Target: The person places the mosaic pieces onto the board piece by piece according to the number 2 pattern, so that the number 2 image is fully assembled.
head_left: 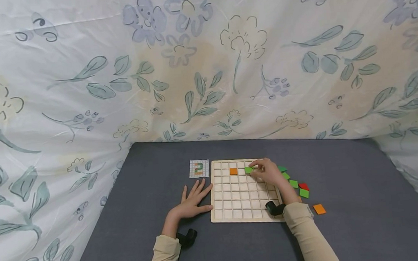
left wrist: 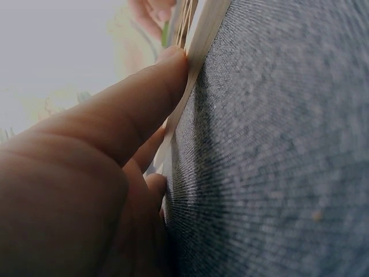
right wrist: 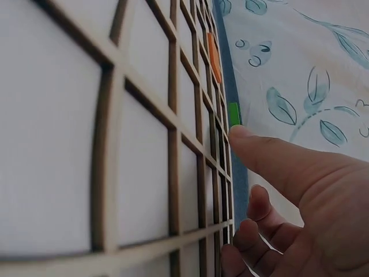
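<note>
Right hand (head_left: 270, 172): fingers pinch green tile (head_left: 248, 170) near far edge of board (head_left: 237, 205) | left hand (head_left: 191, 204): fingers spread wide, touching its left edge

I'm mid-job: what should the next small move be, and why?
Probably lower the green tile into the grid board: the right hand holds it, seemingly raised above the cells, while the left hand touches the board's edge, which may steady it.

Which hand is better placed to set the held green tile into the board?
Right, most likely: the right hand pinches the green tile over the gridded wooden board, and loose tiles lie on that side. The left hand only touches the board's left edge.
</note>
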The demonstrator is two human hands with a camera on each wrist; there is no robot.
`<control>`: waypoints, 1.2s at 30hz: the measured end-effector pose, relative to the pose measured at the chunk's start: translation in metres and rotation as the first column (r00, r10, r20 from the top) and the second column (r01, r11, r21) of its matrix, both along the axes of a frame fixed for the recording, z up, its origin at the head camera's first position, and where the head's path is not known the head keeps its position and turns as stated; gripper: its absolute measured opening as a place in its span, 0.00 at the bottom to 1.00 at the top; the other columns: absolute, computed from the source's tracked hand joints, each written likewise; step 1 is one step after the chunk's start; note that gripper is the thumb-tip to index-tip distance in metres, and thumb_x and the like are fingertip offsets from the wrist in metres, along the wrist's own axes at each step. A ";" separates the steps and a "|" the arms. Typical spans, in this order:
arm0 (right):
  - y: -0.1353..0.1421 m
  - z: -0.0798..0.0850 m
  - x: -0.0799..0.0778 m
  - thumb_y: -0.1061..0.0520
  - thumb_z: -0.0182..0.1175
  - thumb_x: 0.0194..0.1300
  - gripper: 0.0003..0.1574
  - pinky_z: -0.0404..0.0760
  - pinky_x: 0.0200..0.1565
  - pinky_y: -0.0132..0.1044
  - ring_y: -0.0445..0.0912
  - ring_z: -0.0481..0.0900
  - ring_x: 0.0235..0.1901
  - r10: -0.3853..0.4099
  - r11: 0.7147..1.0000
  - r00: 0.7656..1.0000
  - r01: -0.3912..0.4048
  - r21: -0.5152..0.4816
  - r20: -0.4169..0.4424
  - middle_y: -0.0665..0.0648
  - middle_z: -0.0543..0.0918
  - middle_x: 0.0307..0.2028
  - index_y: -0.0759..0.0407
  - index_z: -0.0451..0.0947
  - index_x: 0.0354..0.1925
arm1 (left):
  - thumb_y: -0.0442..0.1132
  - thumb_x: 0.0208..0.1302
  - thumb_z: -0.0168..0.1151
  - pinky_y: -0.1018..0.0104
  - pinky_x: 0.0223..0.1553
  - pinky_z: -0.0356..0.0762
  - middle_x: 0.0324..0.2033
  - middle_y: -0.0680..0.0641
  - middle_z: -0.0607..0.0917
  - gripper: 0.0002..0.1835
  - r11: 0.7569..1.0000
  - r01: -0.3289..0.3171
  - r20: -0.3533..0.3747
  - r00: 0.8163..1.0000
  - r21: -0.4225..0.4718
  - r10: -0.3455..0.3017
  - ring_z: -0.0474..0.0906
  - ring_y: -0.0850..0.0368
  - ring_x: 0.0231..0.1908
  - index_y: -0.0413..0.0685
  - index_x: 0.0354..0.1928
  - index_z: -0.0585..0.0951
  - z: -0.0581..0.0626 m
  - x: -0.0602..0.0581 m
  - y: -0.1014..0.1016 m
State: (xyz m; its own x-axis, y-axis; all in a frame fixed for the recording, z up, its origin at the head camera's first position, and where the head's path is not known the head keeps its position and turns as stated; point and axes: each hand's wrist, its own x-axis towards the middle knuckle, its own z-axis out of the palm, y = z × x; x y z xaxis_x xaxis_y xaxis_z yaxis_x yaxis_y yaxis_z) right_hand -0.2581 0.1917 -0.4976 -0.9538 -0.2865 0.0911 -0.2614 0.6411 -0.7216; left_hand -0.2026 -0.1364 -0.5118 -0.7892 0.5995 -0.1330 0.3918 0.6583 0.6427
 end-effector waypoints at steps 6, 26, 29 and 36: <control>-0.005 -0.008 -0.006 0.57 0.64 0.59 0.17 0.65 0.27 0.36 0.46 0.67 0.30 0.003 1.000 1.000 -0.003 0.027 -0.020 0.58 0.75 0.33 0.59 0.81 0.47 | 0.54 0.65 0.54 0.37 0.62 0.17 0.73 0.44 0.41 0.39 1.000 -0.009 -0.004 1.000 -0.014 0.009 0.29 0.44 0.71 0.56 0.73 0.49 -0.004 -0.001 0.000; -0.022 -0.012 -0.009 0.55 0.65 0.58 0.16 0.63 0.27 0.36 0.46 0.64 0.24 -0.028 1.000 0.999 0.028 0.008 0.038 0.56 0.71 0.30 0.56 0.81 0.46 | 0.55 0.65 0.53 0.36 0.62 0.18 0.72 0.41 0.42 0.39 1.000 0.012 -0.011 1.000 -0.006 -0.012 0.30 0.42 0.71 0.54 0.73 0.50 -0.003 -0.001 -0.002; -0.022 -0.013 -0.010 0.55 0.66 0.58 0.16 0.62 0.27 0.36 0.46 0.63 0.25 -0.037 0.999 0.999 0.037 0.014 0.026 0.58 0.71 0.31 0.56 0.81 0.46 | 0.55 0.65 0.53 0.36 0.62 0.18 0.72 0.42 0.42 0.39 1.000 0.007 -0.008 1.000 -0.008 -0.007 0.29 0.43 0.71 0.56 0.73 0.50 -0.003 -0.001 -0.002; -0.023 -0.014 -0.010 0.54 0.66 0.57 0.17 0.61 0.27 0.36 0.46 0.63 0.25 -0.041 0.999 0.999 0.041 0.030 0.011 0.58 0.71 0.31 0.55 0.81 0.46 | 0.54 0.65 0.54 0.35 0.62 0.19 0.72 0.42 0.42 0.39 1.000 0.005 -0.006 1.000 -0.012 -0.005 0.30 0.42 0.71 0.55 0.73 0.50 -0.001 0.001 -0.001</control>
